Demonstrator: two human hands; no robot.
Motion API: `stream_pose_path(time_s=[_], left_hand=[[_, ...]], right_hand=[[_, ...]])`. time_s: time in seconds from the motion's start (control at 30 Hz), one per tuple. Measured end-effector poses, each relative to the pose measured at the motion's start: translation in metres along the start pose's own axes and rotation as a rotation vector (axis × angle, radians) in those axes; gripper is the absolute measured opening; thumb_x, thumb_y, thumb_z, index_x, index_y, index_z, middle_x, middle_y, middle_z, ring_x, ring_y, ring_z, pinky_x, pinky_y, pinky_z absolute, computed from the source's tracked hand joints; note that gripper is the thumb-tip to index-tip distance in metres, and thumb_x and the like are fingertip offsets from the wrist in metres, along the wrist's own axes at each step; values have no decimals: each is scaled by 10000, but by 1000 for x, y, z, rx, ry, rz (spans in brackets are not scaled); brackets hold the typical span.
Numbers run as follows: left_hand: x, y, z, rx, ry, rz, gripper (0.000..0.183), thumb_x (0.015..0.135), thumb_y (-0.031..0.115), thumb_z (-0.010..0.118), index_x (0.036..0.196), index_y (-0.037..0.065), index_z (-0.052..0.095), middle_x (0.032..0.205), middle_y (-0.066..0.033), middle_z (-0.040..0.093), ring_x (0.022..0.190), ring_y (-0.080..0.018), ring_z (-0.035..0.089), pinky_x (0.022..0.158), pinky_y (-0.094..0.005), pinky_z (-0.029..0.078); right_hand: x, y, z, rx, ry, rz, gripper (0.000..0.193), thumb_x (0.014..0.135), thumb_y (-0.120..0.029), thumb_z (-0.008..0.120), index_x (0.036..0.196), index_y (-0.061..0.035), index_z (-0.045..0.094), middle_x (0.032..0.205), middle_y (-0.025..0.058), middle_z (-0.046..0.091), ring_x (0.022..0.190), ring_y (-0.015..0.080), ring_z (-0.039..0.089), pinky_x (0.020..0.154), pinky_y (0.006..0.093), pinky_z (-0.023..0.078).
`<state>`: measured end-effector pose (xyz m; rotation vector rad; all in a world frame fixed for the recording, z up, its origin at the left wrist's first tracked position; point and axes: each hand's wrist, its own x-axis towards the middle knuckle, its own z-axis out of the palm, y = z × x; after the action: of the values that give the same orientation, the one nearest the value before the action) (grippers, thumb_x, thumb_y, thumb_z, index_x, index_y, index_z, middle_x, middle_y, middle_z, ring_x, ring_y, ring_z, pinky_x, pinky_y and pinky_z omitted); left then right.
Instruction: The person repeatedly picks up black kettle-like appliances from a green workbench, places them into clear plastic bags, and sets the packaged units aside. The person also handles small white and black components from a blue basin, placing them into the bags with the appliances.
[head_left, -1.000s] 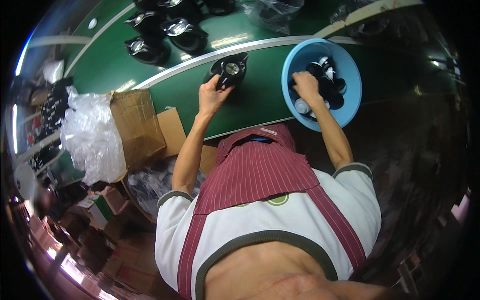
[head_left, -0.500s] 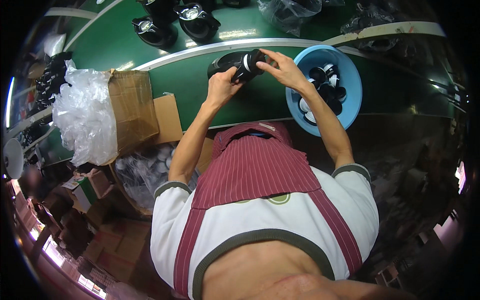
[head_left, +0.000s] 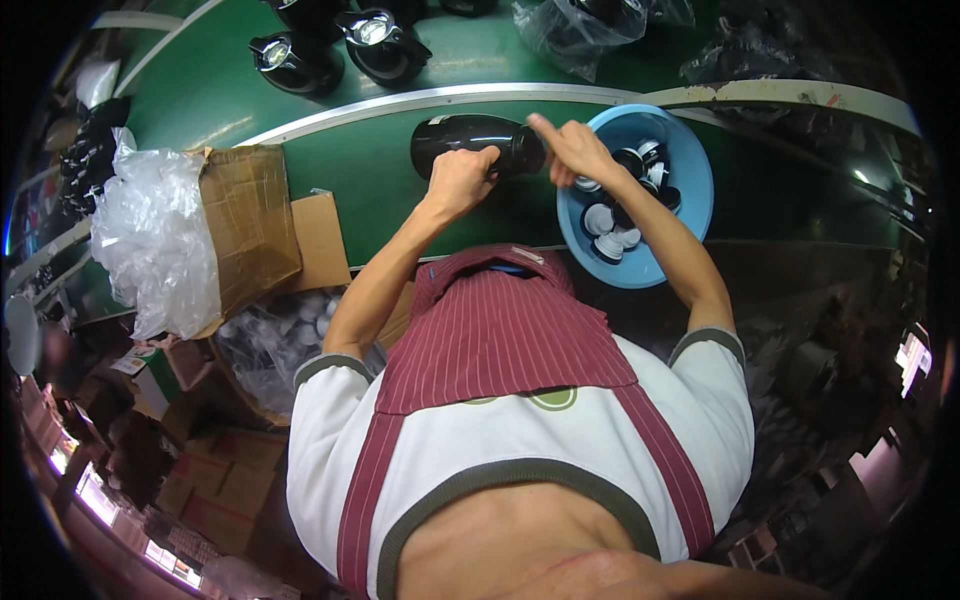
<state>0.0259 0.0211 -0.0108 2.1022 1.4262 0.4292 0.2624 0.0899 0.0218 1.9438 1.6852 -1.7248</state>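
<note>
A glossy black jug [head_left: 462, 133] lies on its side over the green bench, its mouth end toward the right. My left hand [head_left: 462, 182] is closed on the jug's near side, apparently around the handle, which the fingers mostly hide. By the mouth end is my right hand [head_left: 582, 155], with the index finger stretched out and the other fingers bent, apart from the thumb. I see nothing held in it, and whether a fingertip touches the jug I cannot tell. Beside this hand a light blue basin [head_left: 702, 190] holds several black-and-white round lids [head_left: 600, 220].
Several black jugs [head_left: 385, 50] stand beyond the metal rail [head_left: 440, 97], with clear plastic bags [head_left: 580, 35] to their right. An opened cardboard box [head_left: 250, 215] overflowing with clear plastic bags [head_left: 155, 235] sits at the left. Below it is another bag-lined box [head_left: 265, 345] of pale round things.
The jug has turned so that its mouth end points right, and the white band at its neck is out of sight. My right hand has come off the top and shifted slightly right.
</note>
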Motion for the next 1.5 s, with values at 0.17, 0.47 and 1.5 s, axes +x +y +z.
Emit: stream_pose_path(time_s=[0.17, 0.47, 1.5], left_hand=[[-7, -1, -8, -21, 67, -50, 184, 810, 184, 738, 902, 103, 601, 690, -170, 647, 694, -396, 667, 608, -495, 509], [-16, 11, 16, -12, 120, 26, 184, 812, 170, 735, 865, 94, 577, 692, -154, 671, 659, -372, 686, 573, -494, 519], [-124, -82, -217, 786, 796, -326, 146, 814, 219, 749, 805, 128, 635, 715, -75, 664, 695, -277, 659, 624, -404, 489]], right_hand=[[-23, -3, -3, -337, 155, -240, 760, 996, -665, 439, 1016, 36, 732, 686, 160, 701, 656, 287, 722, 721, 385, 602], [-24, -4, 36, 76, 165, -128, 742, 910, -604, 667, 961, 136, 655, 754, 206, 697, 717, 320, 748, 644, 351, 617], [-39, 35, 123, 355, 225, -177, 750, 849, -396, 830, 1339, 44, 471, 1097, 135, 637, 917, 209, 652, 707, 300, 566]])
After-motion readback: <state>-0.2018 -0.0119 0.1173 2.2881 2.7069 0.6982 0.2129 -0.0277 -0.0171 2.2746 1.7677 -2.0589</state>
